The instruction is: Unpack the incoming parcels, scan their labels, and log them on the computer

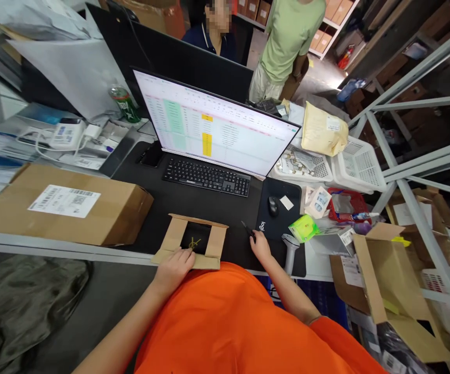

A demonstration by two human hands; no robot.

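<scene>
A small cardboard box (214,241) lies in front of me at the desk's near edge, its flaps spread outward. Its middle looks dark, and a yellowish tied strand (194,243) shows there. My left hand (176,266) grips the near flap, fingers together over the cardboard. To the right of the box, my right hand (262,246) is closed round a slim dark pointed tool (247,228), held low over the desk with its tip pointing away to the left. The fingers cover most of the tool, so its exact kind is unclear.
A large taped carton (123,218) lies at left. Ahead are a keyboard (206,176) and a monitor (217,124). Right of my right hand are a mouse (273,206), a barcode scanner (290,249) and an open carton (400,280). Two people are beyond the monitor.
</scene>
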